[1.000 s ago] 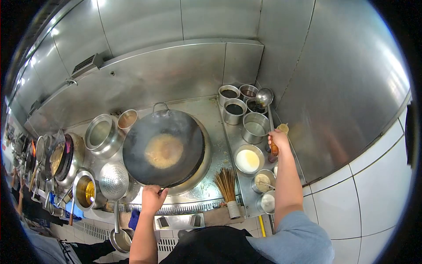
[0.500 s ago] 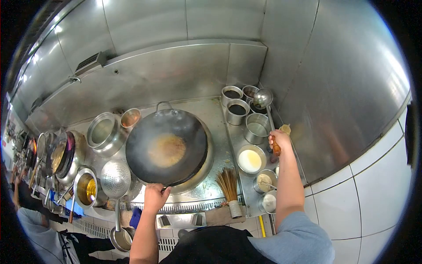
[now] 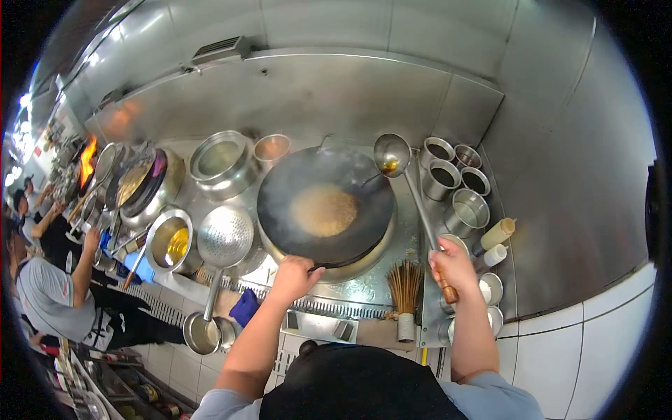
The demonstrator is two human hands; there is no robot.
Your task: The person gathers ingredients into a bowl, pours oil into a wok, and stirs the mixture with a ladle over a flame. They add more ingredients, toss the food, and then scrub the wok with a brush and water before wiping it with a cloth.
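Note:
My right hand is wrapped round the wooden handle of a long ladle. The ladle's bowl hangs at the far right edge of a black wok, tilted, with a little amber liquid at its lip and a dark streak below it over the wok. My left hand grips the wok at its near rim, where a short dark handle end pokes out. Steam rises from a pale brown mass of food in the wok's middle. The wok sits on a round burner ring.
Right of the wok stand metal pots of dark sauce, a pot of clear liquid and squeeze bottles. A bamboo brush is near. Leftward are a perforated skimmer, an oil pot, and a co-worker by flames.
The ladle has swung left from above the sauce pots to the wok's right edge, liquid now showing at its lip. The view has turned left; my left hand stays on the wok.

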